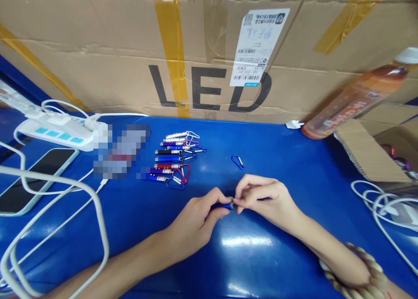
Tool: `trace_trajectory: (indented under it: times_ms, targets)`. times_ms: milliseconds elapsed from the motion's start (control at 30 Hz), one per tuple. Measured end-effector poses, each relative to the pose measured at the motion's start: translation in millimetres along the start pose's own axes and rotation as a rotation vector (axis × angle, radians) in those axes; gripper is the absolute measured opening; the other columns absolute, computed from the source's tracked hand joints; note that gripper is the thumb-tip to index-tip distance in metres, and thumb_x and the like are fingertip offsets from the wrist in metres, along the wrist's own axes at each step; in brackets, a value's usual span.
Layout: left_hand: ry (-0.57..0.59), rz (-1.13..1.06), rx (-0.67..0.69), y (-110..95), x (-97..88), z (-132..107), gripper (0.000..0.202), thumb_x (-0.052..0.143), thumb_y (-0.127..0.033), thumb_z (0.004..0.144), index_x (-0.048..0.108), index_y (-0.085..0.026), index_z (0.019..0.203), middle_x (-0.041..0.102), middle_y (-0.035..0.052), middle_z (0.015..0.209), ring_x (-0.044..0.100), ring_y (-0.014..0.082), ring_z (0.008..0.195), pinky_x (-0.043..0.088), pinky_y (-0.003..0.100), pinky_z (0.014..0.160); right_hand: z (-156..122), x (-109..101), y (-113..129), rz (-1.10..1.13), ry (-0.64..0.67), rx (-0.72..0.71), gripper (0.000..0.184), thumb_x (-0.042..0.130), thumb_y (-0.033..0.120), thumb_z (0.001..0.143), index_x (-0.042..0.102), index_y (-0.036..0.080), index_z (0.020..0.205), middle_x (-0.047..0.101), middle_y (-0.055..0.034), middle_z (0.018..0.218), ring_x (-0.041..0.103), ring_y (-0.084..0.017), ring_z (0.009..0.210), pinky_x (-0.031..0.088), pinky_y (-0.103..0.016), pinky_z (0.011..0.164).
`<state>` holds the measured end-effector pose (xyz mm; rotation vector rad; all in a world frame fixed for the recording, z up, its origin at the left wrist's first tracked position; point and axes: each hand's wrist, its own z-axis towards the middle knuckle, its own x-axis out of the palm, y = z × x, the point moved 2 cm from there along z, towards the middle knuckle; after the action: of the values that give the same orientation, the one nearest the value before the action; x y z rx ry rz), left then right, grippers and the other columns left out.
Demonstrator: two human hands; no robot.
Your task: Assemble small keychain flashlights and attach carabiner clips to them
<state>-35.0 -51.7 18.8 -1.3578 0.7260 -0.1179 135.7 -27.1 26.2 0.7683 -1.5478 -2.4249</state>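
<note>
My left hand [199, 218] and my right hand [263, 201] meet over the blue table [248, 251], both pinched on one small blue keychain flashlight [224, 206]. The left fingers wrap its body; the right fingertips pinch its end. Behind them lies a row of several similar small flashlights [173, 159] in blue, red, black and silver, with carabiner clips. A loose blue carabiner [237, 161] lies alone to the right of that row.
A cardboard box wall [209, 50] marked LED stands along the back. An orange bottle [355, 98] leans at right beside an open cardboard box [369, 153]. A power strip [55, 131], a phone [35, 177] and white cables [65, 198] lie at left; more cable [385, 207] at right.
</note>
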Motion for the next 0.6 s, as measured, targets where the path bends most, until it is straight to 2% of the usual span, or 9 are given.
trace_trajectory:
  times_ms: [167,333,433,600]
  targets:
    - [-0.020,-0.012,0.043,-1.4,1.2,0.4,0.013,0.042,-0.012,0.087,0.047,-0.019,0.078,0.064,-0.0012,0.076,0.058,0.0114,0.065,0.042,0.020,0.062,0.1,2.6,3.4,-0.012,-0.012,-0.011,0.024,0.063,0.018,0.080,0.066,0.016,0.056,0.060,-0.0021,0.067,0.060,-0.009,0.055,0.048,-0.021,0.052]
    - [-0.082,0.044,0.089,1.9,1.4,-1.0,0.012,0.045,-0.011,0.087,0.051,-0.019,0.081,0.067,0.0010,0.082,0.063,0.0132,0.074,0.046,0.021,0.067,1.1,5.5,4.4,-0.106,-0.066,0.039,0.025,0.068,0.028,0.076,0.065,0.015,0.054,0.060,-0.0028,0.061,0.057,-0.010,0.056,0.044,-0.020,0.050]
    - [-0.126,0.074,0.127,5.6,1.5,-1.5,0.012,0.046,-0.011,0.087,0.054,-0.018,0.083,0.067,0.0025,0.084,0.064,0.0145,0.078,0.048,0.021,0.067,0.9,6.8,5.9,-0.113,-0.095,0.077,0.031,0.072,0.032,0.072,0.059,0.014,0.050,0.058,-0.0011,0.058,0.053,-0.008,0.052,0.041,-0.019,0.048]
    - [-0.174,0.221,0.257,7.3,0.9,-1.9,0.015,0.044,-0.014,0.090,0.057,-0.017,0.083,0.067,0.0039,0.076,0.062,0.0148,0.070,0.049,0.024,0.065,0.4,7.4,7.8,-0.144,-0.090,0.167,0.036,0.072,0.034,0.071,0.050,0.015,0.049,0.055,0.0007,0.057,0.051,-0.008,0.051,0.039,-0.020,0.048]
